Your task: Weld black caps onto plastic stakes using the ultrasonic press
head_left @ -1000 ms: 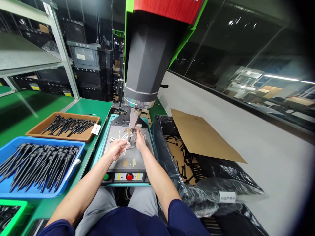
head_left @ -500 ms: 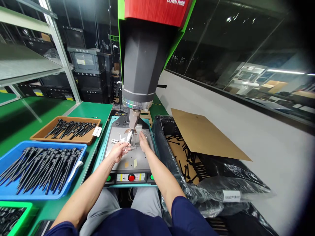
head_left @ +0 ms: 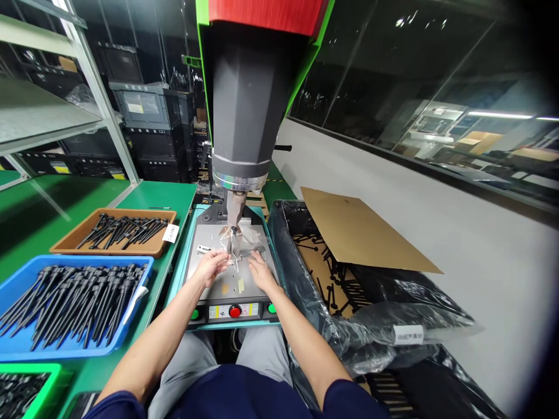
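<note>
Below the machine's metal horn (head_left: 236,206), thin white strands (head_left: 237,260) hang about a small fixture on the grey metal plate (head_left: 207,235). My left hand (head_left: 212,267) is just left of it, thumb and fingers pinched together by the strands; what they hold is too small to make out. To the right, my right hand (head_left: 261,272) lies low over the plate with its fingers stretched out. Its fingertips are by a dark, slim part (head_left: 253,251), whether touching I cannot tell. Crumpled clear plastic film (head_left: 251,234) lies behind that.
On the left bench stand a blue tray (head_left: 151,269) and a brown tray (head_left: 56,247), both with black rods, and a green bin (head_left: 59,375). A red button (head_left: 234,312) sits between green ones at the front. At right, cardboard (head_left: 362,233) partly covers a plastic-lined box (head_left: 301,285).
My right hand has come down and nearer to me, from upright beside the film to lying flatter over the plate. My left hand stays close to the fixture; the white strands have shifted.
</note>
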`<state>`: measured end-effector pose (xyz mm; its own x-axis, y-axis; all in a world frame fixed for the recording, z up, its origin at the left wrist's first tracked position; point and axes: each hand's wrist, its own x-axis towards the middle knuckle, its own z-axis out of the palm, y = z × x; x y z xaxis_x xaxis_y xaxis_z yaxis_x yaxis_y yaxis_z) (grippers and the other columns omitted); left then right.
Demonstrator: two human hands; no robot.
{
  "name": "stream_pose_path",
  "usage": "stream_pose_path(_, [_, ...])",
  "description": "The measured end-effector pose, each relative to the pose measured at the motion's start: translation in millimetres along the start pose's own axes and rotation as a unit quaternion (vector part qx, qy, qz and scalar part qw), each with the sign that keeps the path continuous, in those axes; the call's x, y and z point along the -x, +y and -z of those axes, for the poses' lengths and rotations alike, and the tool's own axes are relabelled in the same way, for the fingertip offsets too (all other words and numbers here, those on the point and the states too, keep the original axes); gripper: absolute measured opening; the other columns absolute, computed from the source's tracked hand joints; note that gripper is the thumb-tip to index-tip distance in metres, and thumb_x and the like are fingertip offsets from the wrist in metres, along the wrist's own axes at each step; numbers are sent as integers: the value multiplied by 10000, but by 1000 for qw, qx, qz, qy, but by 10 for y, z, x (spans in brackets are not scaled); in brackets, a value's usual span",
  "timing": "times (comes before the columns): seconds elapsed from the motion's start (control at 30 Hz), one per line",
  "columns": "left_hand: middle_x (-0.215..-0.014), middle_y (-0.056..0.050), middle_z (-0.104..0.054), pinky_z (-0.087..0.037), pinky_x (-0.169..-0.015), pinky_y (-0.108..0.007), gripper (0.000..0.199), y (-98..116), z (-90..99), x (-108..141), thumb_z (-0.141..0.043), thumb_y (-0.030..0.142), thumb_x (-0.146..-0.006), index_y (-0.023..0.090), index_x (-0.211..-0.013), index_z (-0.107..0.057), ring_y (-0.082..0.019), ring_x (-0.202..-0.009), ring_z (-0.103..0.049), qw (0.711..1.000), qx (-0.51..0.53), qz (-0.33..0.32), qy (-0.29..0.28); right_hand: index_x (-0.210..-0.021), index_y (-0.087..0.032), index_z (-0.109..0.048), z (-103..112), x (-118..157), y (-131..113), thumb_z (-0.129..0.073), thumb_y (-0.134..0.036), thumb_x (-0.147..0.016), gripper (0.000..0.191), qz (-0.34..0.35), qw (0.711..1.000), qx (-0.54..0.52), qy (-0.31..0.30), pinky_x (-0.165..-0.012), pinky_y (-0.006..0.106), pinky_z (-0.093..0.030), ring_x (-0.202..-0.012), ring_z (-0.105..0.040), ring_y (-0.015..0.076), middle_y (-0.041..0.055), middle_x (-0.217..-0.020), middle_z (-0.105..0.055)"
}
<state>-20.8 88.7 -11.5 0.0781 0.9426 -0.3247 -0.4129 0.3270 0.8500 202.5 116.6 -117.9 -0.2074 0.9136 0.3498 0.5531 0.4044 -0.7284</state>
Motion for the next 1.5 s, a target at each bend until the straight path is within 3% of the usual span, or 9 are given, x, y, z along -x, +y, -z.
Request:
stream_pose_path(0.13, [-790, -39, -699, -485, -508, -163, 332, -17, 29, 12, -818, 203, -642, 143, -894, -611, -123, -641, -687, 1000, -15, -10, 0, -1152, -176, -697, 57, 246, 1, -489, -264, -883, 351, -31, 999, -5, 36, -1139, 511, -335, -1398, -388, 293, 138, -1405, -540])
stream_pose_path(0.3, [-735, -23, -675, -479, -543, -181, 359, -42, 28, 23, -830, 198, -613, 141, -896, -616, -112, -621, -664, 999, -35, -27, 4, -1223, -190, -657, 130, 316, -54, -514, -252, -853, 402, -61, 994, -17, 84, -1122, 480, -372, -1306, -501, 269, 125, -1366, -575])
stream_pose_path(0.73, [-781, -48, -688, -495, -594, -225, 455, -95, 128, 15, -867, 281, -562, 136, -917, -622, -142, -660, -673, 997, -81, -16, 0, -1006, -170, -730, 207, 500, -115, -489, -244, -856, 293, -85, 986, 30, 137, -1008, 458, -481, -1134, -614, 275, 152, -1201, -658])
stream_pose_path(0.83, [-771, -55, -684, -508, -617, -266, 528, -152, 302, 102, -853, 336, -575, 127, -995, -613, -173, -675, -672, 987, -156, -21, 11, -1027, -180, -721, 302, 646, -94, -481, -252, -865, 298, -91, 981, 51, 163, -1003, 459, -484, -1125, -614, 273, 147, -1194, -658])
stream_pose_path(0.9, [-793, -63, -687, -523, -670, -314, 557, -207, 478, 224, -812, 391, -613, 128, -1058, -605, -203, -717, -673, 962, -264, -59, 45, -1077, -175, -706, 367, 800, -60, -486, -275, -873, 317, -96, 976, 80, 180, -1035, 480, -455, -1177, -580, 287, 154, -1225, -637])
stream_pose_path(1.07, [-1186, -143, -642, -463, -975, -436, 522, -479, 1007, 643, -640, 465, -749, 168, -1176, -602, -304, -1100, -616, 825, -485, -189, 218, -1314, -209, -581, 393, 1297, 55, -589, -388, -849, 498, -133, 971, 118, 158, -1082, 503, -413, -1302, -478, 323, 154, -1395, -497])
stream_pose_path(1.17, [-1353, -172, -538, -364, -1085, -479, 638, -735, 1290, 835, -611, 528, -750, 161, -1269, -556, -344, -1277, -487, 771, -540, -236, 242, -1460, -258, -408, 343, 1517, 105, -580, -385, -868, 630, -149, 978, 98, 111, -1069, 458, -442, -1309, -489, 296, 127, -1431, -458])
stream_pose_path(1.33, [-1282, -115, -612, -463, -985, -432, 710, -1004, 1554, 952, -623, 562, -742, 216, -1350, -504, -322, -1179, -577, 818, -532, -135, 173, -1517, -292, -281, 358, 1616, 149, -549, -366, -894, 682, -152, 983, 85, 66, -1088, 438, -425, -1353, -452, 279, 110, -1489, -404])
stream_pose_path(1.5, [-1225, -93, -654, -498, -919, -409, 688, -1002, 1584, 943, -645, 576, -720, 242, -1313, -547, -325, -1110, -623, 824, -522, -119, 185, -1515, -300, -289, 397, 1606, 154, -545, -336, -888, 679, -151, 983, 79, 60, -1092, 433, -420, -1351, -458, 270, 93, -1494, -416])
